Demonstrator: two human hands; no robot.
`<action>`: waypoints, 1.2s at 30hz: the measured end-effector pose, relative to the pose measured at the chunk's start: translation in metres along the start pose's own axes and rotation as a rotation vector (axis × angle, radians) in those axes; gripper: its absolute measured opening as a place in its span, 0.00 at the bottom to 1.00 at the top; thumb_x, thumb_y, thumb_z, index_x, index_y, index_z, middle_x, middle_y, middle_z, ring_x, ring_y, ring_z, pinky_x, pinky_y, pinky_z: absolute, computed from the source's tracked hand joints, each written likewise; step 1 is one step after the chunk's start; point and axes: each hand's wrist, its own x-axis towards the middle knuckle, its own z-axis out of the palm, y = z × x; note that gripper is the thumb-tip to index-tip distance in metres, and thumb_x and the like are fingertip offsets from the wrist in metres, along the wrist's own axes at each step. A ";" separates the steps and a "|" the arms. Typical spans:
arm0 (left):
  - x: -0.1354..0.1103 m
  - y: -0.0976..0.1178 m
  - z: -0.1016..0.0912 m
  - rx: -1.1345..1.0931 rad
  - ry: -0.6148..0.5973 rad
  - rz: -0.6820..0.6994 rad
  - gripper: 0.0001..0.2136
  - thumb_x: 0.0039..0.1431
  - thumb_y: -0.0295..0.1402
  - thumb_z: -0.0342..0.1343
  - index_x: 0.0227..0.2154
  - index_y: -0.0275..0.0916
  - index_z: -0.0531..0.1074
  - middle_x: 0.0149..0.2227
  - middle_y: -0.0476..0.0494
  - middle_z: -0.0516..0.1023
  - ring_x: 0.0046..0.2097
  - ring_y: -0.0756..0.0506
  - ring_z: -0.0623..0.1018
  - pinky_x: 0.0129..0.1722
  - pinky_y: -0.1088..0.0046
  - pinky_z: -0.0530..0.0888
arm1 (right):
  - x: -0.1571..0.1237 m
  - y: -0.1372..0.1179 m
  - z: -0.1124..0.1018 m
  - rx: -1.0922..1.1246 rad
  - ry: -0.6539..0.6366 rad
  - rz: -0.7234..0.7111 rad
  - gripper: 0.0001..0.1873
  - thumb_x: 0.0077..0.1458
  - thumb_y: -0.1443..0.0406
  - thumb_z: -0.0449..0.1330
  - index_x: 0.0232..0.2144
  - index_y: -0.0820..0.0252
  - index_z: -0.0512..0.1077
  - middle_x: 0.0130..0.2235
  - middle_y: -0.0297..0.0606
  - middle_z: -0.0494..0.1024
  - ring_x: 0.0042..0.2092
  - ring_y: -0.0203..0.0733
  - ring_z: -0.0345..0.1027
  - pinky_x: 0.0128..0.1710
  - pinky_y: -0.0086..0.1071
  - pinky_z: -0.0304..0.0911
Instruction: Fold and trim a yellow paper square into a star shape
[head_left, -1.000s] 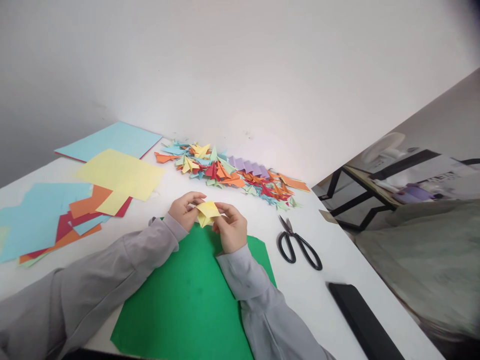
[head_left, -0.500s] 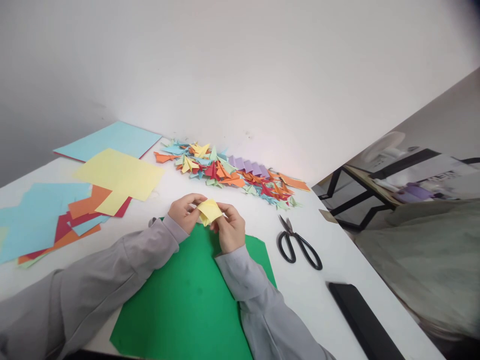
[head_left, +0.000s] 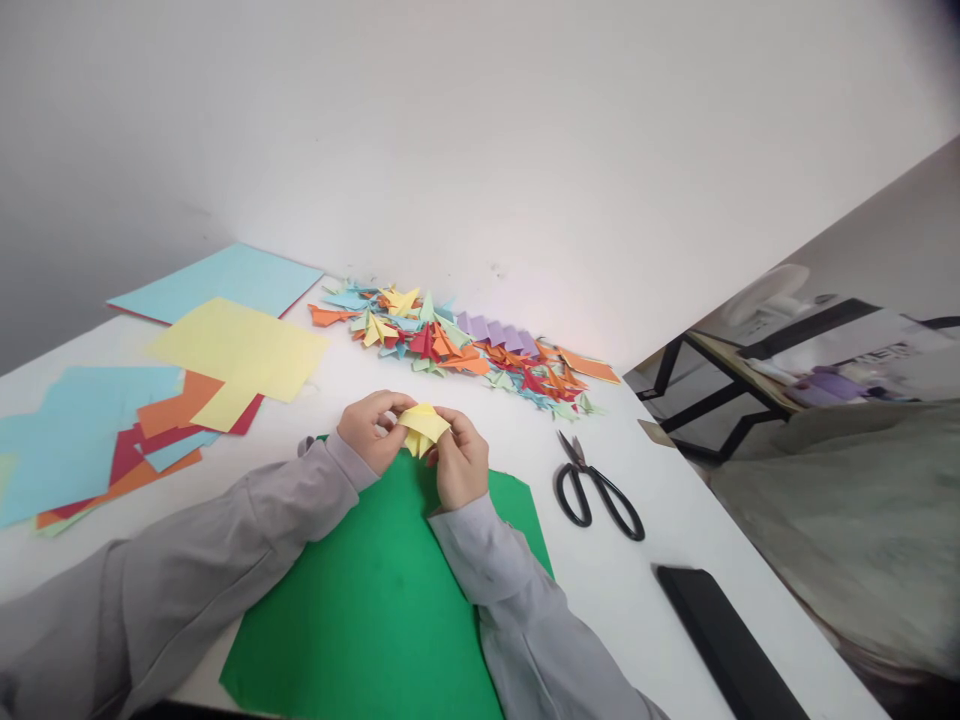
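A small folded yellow paper piece [head_left: 424,425] is pinched between my two hands just above the far edge of a large green sheet [head_left: 375,610]. My left hand [head_left: 369,428] grips its left side with curled fingers. My right hand [head_left: 460,458] closes on its right side, thumb and fingertips pressed on the fold. Both forearms in grey sleeves rest across the green sheet. Most of the paper piece's underside is hidden by my fingers.
Black scissors [head_left: 596,489] lie to the right of my hands. A heap of folded coloured paper shapes [head_left: 457,348] runs along the wall. Flat sheets, yellow [head_left: 240,350] and light blue [head_left: 217,280], overlap at left. A black flat object [head_left: 724,640] sits near the table's right edge.
My hands have drawn closer together on the yellow piece, and its shape has folded in tighter. Arms and everything else on the table stay where they were.
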 end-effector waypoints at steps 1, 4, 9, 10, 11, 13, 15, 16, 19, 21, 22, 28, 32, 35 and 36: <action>0.000 0.000 0.000 -0.006 0.005 -0.013 0.10 0.41 0.26 0.51 0.29 0.35 0.71 0.30 0.44 0.74 0.31 0.50 0.72 0.27 0.77 0.70 | 0.000 0.000 0.000 -0.015 -0.009 -0.010 0.11 0.44 0.66 0.48 0.31 0.60 0.68 0.20 0.29 0.67 0.17 0.31 0.56 0.16 0.27 0.52; 0.001 -0.001 0.001 -0.055 0.018 -0.094 0.09 0.41 0.27 0.51 0.28 0.34 0.71 0.28 0.44 0.74 0.28 0.51 0.72 0.25 0.77 0.70 | 0.000 0.000 0.000 -0.067 -0.035 -0.026 0.11 0.45 0.64 0.50 0.32 0.61 0.67 0.19 0.29 0.66 0.18 0.32 0.57 0.17 0.27 0.53; 0.003 -0.002 0.002 -0.124 0.018 -0.187 0.07 0.39 0.29 0.53 0.25 0.34 0.70 0.22 0.47 0.72 0.24 0.53 0.70 0.21 0.79 0.68 | -0.001 -0.001 0.000 -0.118 -0.031 -0.069 0.13 0.45 0.59 0.55 0.32 0.62 0.67 0.20 0.29 0.65 0.19 0.31 0.55 0.17 0.27 0.52; 0.003 -0.002 0.002 -0.130 0.012 -0.198 0.07 0.39 0.29 0.54 0.24 0.34 0.70 0.22 0.48 0.71 0.23 0.53 0.69 0.21 0.80 0.67 | -0.001 0.000 0.000 -0.119 -0.035 -0.075 0.13 0.45 0.58 0.55 0.31 0.62 0.68 0.20 0.29 0.65 0.19 0.31 0.55 0.17 0.27 0.52; 0.003 -0.002 0.002 -0.137 0.005 -0.209 0.07 0.38 0.30 0.55 0.24 0.34 0.70 0.21 0.48 0.70 0.22 0.54 0.68 0.20 0.80 0.67 | 0.000 0.000 -0.001 -0.121 -0.038 -0.080 0.13 0.45 0.58 0.55 0.29 0.62 0.68 0.19 0.29 0.64 0.19 0.31 0.54 0.17 0.27 0.52; 0.003 -0.002 0.002 -0.155 -0.010 -0.236 0.08 0.37 0.32 0.56 0.23 0.33 0.70 0.20 0.49 0.69 0.21 0.54 0.67 0.19 0.80 0.66 | 0.000 0.000 -0.001 -0.119 -0.049 -0.076 0.12 0.45 0.58 0.55 0.27 0.62 0.68 0.19 0.28 0.63 0.19 0.31 0.54 0.17 0.27 0.52; 0.004 -0.002 0.003 -0.159 -0.019 -0.260 0.09 0.38 0.33 0.56 0.23 0.33 0.70 0.20 0.50 0.69 0.21 0.55 0.66 0.19 0.80 0.65 | 0.000 0.001 -0.001 -0.111 -0.057 -0.055 0.12 0.44 0.58 0.55 0.26 0.62 0.68 0.18 0.28 0.63 0.19 0.31 0.54 0.17 0.27 0.51; 0.004 -0.002 0.003 -0.152 -0.021 -0.266 0.09 0.38 0.33 0.56 0.23 0.33 0.70 0.20 0.50 0.69 0.20 0.55 0.66 0.19 0.80 0.65 | 0.001 0.001 -0.001 -0.107 -0.060 -0.044 0.11 0.44 0.59 0.56 0.26 0.62 0.67 0.18 0.28 0.64 0.19 0.31 0.54 0.17 0.27 0.51; 0.004 -0.004 0.002 -0.120 -0.021 -0.256 0.08 0.38 0.33 0.55 0.23 0.33 0.70 0.20 0.50 0.69 0.20 0.55 0.65 0.19 0.80 0.65 | 0.001 0.002 0.000 -0.103 -0.071 -0.023 0.11 0.41 0.60 0.58 0.27 0.62 0.67 0.19 0.29 0.65 0.19 0.31 0.54 0.17 0.26 0.51; 0.004 -0.005 0.002 -0.097 -0.012 -0.248 0.08 0.39 0.33 0.55 0.23 0.33 0.70 0.19 0.51 0.69 0.20 0.55 0.65 0.19 0.80 0.64 | 0.001 0.002 0.000 -0.096 -0.085 -0.019 0.12 0.41 0.59 0.58 0.27 0.62 0.67 0.19 0.28 0.65 0.19 0.31 0.55 0.17 0.26 0.51; 0.004 -0.005 0.002 -0.087 -0.007 -0.247 0.08 0.39 0.33 0.55 0.23 0.33 0.70 0.19 0.51 0.69 0.20 0.55 0.64 0.19 0.80 0.64 | 0.001 0.002 0.000 -0.090 -0.090 -0.017 0.12 0.42 0.58 0.57 0.26 0.62 0.67 0.19 0.28 0.65 0.19 0.31 0.55 0.17 0.26 0.51; 0.004 -0.002 0.002 -0.069 -0.017 -0.246 0.07 0.38 0.32 0.54 0.21 0.34 0.70 0.18 0.51 0.69 0.19 0.56 0.64 0.18 0.81 0.63 | 0.002 0.000 -0.001 -0.095 -0.068 -0.005 0.15 0.43 0.55 0.56 0.20 0.62 0.66 0.16 0.27 0.61 0.17 0.30 0.53 0.15 0.26 0.50; 0.004 -0.001 0.002 -0.061 -0.021 -0.238 0.05 0.38 0.31 0.54 0.20 0.34 0.69 0.17 0.52 0.68 0.18 0.56 0.63 0.17 0.81 0.62 | 0.002 0.002 -0.003 -0.114 -0.067 -0.005 0.18 0.47 0.53 0.52 0.17 0.61 0.64 0.14 0.26 0.59 0.16 0.29 0.52 0.14 0.25 0.49; 0.004 -0.001 0.001 -0.051 -0.017 -0.234 0.05 0.38 0.31 0.54 0.20 0.34 0.69 0.16 0.52 0.68 0.18 0.56 0.64 0.17 0.81 0.62 | 0.003 0.003 -0.003 -0.121 -0.056 -0.015 0.19 0.47 0.52 0.52 0.16 0.61 0.64 0.14 0.26 0.59 0.16 0.30 0.52 0.14 0.25 0.50; 0.004 -0.001 0.001 -0.050 -0.020 -0.232 0.05 0.38 0.31 0.54 0.20 0.34 0.69 0.16 0.52 0.68 0.18 0.55 0.64 0.17 0.81 0.62 | 0.003 0.002 -0.003 -0.114 -0.061 -0.012 0.18 0.47 0.53 0.53 0.18 0.61 0.65 0.15 0.27 0.60 0.16 0.30 0.53 0.14 0.26 0.50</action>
